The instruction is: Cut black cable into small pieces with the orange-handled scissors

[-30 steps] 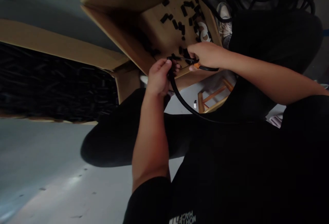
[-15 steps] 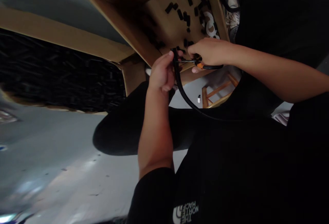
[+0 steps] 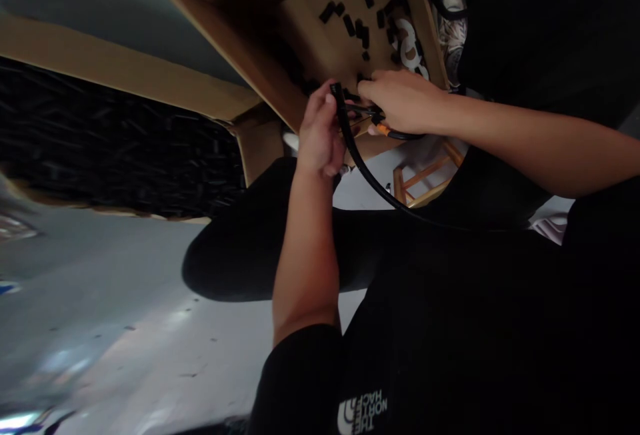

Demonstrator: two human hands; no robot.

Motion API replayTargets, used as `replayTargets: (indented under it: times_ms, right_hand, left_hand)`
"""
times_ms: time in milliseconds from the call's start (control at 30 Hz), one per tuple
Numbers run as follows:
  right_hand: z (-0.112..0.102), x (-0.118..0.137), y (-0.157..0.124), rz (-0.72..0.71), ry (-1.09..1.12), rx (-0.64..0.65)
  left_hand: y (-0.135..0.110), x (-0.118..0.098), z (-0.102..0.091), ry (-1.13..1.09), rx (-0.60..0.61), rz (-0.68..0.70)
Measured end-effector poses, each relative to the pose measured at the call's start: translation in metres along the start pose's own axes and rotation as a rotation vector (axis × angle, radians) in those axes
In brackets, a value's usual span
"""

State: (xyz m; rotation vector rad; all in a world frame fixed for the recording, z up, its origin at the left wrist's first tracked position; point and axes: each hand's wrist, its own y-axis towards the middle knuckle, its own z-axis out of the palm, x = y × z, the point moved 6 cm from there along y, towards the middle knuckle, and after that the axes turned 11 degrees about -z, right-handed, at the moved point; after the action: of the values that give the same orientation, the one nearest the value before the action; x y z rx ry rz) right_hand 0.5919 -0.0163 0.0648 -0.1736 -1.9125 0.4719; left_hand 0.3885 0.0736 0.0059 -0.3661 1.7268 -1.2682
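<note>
My left hand is closed round a black ribbed hose near its free end, which points up over the edge of an open cardboard box. The hose curves down and right across my lap. My right hand grips a cutting tool with black and orange handles, its jaws at the hose just beside my left fingers. Several short black cut pieces lie on the box floor.
A second long cardboard box full of black material lies to the left. A small wooden stool stands under my right arm. A shoe and coiled black hose are at the top right. Grey floor spreads below left.
Both hands have shifted up toward the box. The hose end has swung from lying sideways to pointing upright, and the tool has closed in on it.
</note>
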Motion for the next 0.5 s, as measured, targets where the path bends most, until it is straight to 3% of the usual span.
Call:
replayTargets:
  times_ms: [133, 300, 500]
  right_hand:
    - [-0.004, -0.001, 0.000, 0.030, -0.176, 0.040]
    - [-0.009, 0.000, -0.005, 0.016, -0.220, 0.062]
    - [-0.008, 0.010, -0.013, -0.274, -0.304, 0.047]
  left_hand:
    - [0.004, 0.005, -0.002, 0.033, 0.015, -0.022]
    - [-0.007, -0.008, 0.009, 0.154, 0.070, -0.056]
    - [-0.033, -0.009, 0.026, -0.013, 0.227, -0.229]
